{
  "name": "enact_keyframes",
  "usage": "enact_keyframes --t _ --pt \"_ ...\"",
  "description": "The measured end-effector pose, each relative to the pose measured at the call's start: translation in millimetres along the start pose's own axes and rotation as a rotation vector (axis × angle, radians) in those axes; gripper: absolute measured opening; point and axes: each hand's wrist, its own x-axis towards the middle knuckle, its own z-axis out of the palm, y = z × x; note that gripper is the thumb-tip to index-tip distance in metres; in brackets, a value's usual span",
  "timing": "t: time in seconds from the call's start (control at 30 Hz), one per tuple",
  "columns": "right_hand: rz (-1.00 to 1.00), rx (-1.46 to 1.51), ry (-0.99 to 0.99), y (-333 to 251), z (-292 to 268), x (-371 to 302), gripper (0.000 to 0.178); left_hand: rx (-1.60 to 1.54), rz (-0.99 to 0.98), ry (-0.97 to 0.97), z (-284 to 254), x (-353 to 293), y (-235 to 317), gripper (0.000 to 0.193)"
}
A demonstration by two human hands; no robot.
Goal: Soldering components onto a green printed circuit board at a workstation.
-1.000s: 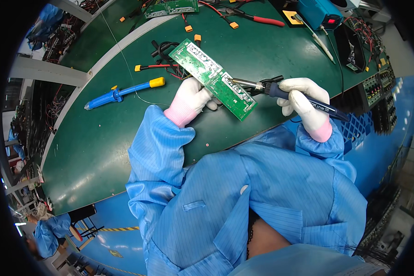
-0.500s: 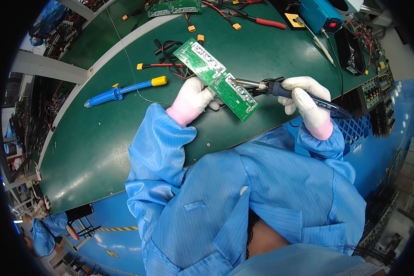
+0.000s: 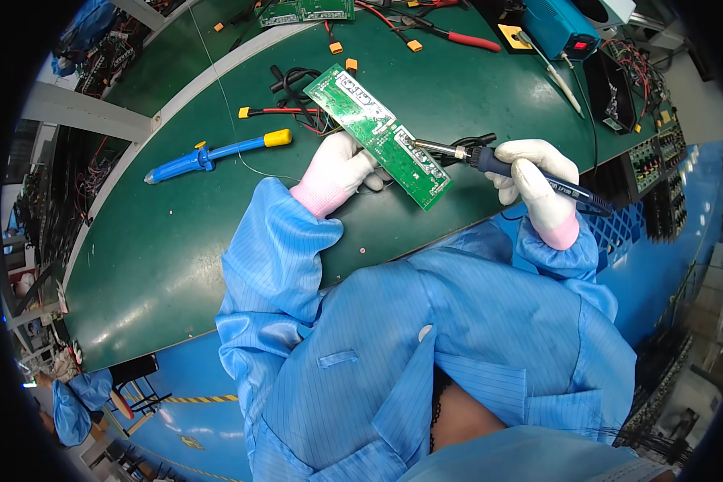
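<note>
A long green circuit board (image 3: 414, 173) slants above the bench, its soldered side with white-outlined areas facing up. My left hand (image 3: 341, 170), in a white glove with a pink cuff, grips its left long edge between thumb and fingers. My gloved right hand (image 3: 542, 178) is closed around the dark blue handle of a soldering iron (image 3: 490, 158). The iron's metal tip meets the board, or hovers just over it, at the upper end of the lower white-outlined area. A thin wire (image 3: 253, 171) runs from the upper left toward my left hand.
On the green bench (image 3: 177, 265) lies a blue desoldering pump (image 3: 217, 154) with a yellow end. Black and red cables (image 3: 293, 88) lie behind the board. Farther back are red-handled pliers (image 3: 472, 40), a teal soldering station (image 3: 558, 32) and a white pen-like tool (image 3: 566, 87).
The iron's tip and my right hand have shifted very slightly to the right. My left hand keeps the board in nearly the same place.
</note>
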Motion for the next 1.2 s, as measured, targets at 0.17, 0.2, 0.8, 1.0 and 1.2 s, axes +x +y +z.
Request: enact_keyframes --t 0.17,0.2,0.8,1.0,1.2 --pt "0.005 -0.013 0.02 -0.6 4.9 -6.0 0.022 0.002 -0.057 0.0 -2.3 0.6 -1.3 0.027" --pt "-0.002 -0.007 0.022 1.0 5.2 -6.7 0.021 -0.001 -0.06 0.001 -2.3 0.6 -1.4 0.027" --pt "-0.041 -0.086 -0.107 2.6 -3.3 -2.2 0.023 0.046 -0.044 0.008 -4.5 1.8 -6.9 0.031" --pt "0.066 0.048 -0.039 1.8 -5.8 3.4 0.024 0.002 -0.023 0.009 -2.6 0.3 -5.6 0.031" --pt "0.115 0.051 -0.149 -4.7 -18.4 19.5 0.026 -0.052 -0.028 0.029 -0.6 -0.2 -3.0 0.027"
